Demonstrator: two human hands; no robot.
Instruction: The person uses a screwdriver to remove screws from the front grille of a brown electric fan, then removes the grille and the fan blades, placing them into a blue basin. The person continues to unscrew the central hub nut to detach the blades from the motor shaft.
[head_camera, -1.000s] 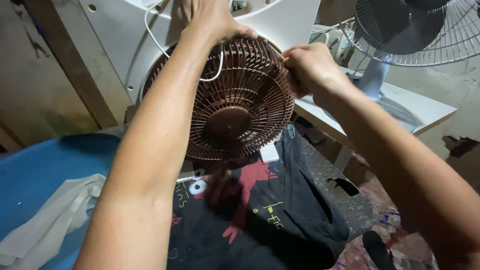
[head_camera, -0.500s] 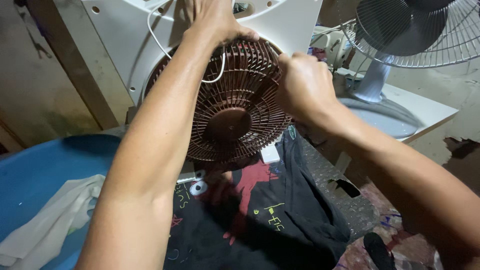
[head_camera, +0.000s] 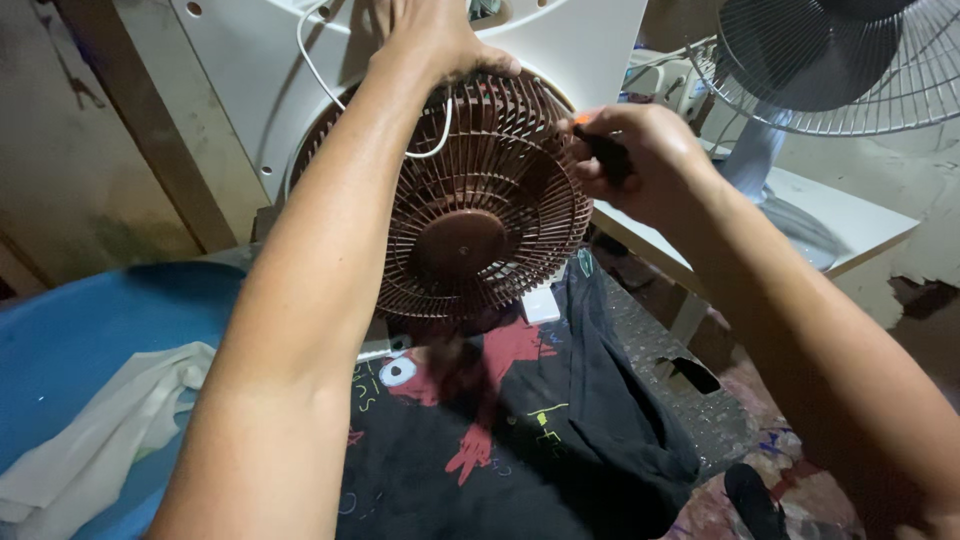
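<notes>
Nearest me I see a black printed shirt (head_camera: 540, 430) spread below, a pale cloth (head_camera: 90, 450) lying on a blue surface (head_camera: 70, 340) to its left. My left forearm crosses the view and hides much of the brown fan grille (head_camera: 480, 200), which stands upright against a white panel (head_camera: 260, 90). My left hand (head_camera: 430, 35) clasps the grille's top rim, its fingers cut off by the frame. My right hand (head_camera: 640, 160) is closed round a dark tool with an orange tip (head_camera: 603, 150), possibly a screwdriver, at the grille's right edge. A white cord (head_camera: 325, 85) loops over the panel. Farther back, a grey pedestal fan (head_camera: 830, 60) stands on a white table (head_camera: 860, 215).
</notes>
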